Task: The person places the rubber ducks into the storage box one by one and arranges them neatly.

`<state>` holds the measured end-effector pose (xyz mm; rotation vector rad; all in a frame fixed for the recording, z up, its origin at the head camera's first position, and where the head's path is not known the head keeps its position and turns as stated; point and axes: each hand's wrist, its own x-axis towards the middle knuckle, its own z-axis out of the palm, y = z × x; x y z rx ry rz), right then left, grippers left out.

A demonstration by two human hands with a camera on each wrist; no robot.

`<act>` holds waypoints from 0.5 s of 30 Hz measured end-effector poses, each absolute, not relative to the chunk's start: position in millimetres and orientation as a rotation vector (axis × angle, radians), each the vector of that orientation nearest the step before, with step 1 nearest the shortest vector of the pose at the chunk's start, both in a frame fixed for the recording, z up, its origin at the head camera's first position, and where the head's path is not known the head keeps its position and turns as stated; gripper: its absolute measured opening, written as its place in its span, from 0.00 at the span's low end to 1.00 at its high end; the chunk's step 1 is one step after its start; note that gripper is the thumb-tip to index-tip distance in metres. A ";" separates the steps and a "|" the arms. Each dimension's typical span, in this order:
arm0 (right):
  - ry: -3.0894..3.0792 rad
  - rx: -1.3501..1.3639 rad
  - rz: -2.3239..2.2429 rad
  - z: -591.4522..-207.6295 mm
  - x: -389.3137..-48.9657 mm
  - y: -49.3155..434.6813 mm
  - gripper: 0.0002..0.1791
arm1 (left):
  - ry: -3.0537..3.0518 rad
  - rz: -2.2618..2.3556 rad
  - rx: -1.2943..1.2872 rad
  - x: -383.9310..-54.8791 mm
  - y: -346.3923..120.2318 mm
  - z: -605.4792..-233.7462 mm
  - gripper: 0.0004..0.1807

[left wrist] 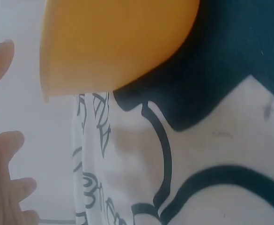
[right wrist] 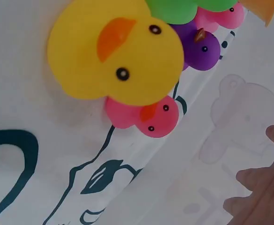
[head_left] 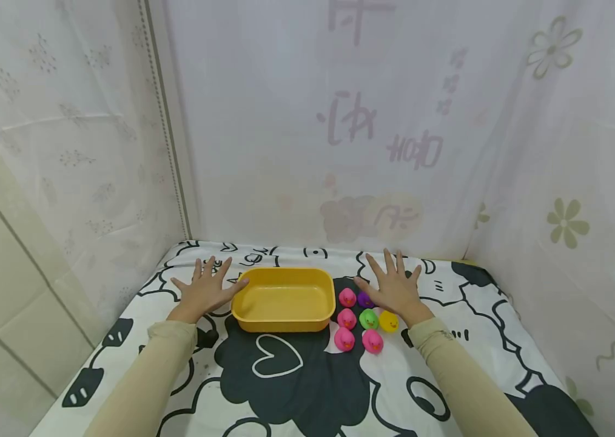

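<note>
A yellow plastic basin [head_left: 283,326] stands in the middle of the patterned cloth. My left hand [head_left: 202,294] is at its left side, fingers spread, the thumb overlapping the rim in the head view. Small rubber ducks are grouped right of the basin: several pink ones such as this pink duck [head_left: 344,339], a green duck [head_left: 369,319], a yellow duck [right wrist: 122,51] and a purple duck [right wrist: 203,50]. My right hand [head_left: 395,292] spreads its fingers at the far right of the group, partly covering the purple duck in the head view. Both hands hold nothing.
The black-and-white cartoon cloth [head_left: 285,388] covers the tabletop. Pale printed curtains [head_left: 296,152] hang behind it and along both sides. The cloth's far edge runs just beyond the fingertips.
</note>
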<state>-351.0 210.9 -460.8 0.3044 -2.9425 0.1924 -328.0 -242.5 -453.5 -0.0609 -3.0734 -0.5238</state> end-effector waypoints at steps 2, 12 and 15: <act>-2.922 0.351 0.233 -459.9 -353.0 210.0 0.50 | -3.096 -0.739 -0.073 -332.5 -241.6 -454.6 0.55; -2.966 0.708 0.531 -467.5 -359.2 202.9 0.26 | -2.641 -2.132 0.009 -341.8 -235.8 -479.0 0.41; -3.012 0.754 0.603 -467.8 -362.2 198.6 0.25 | -2.458 -2.307 0.009 -341.8 -233.7 -484.6 0.36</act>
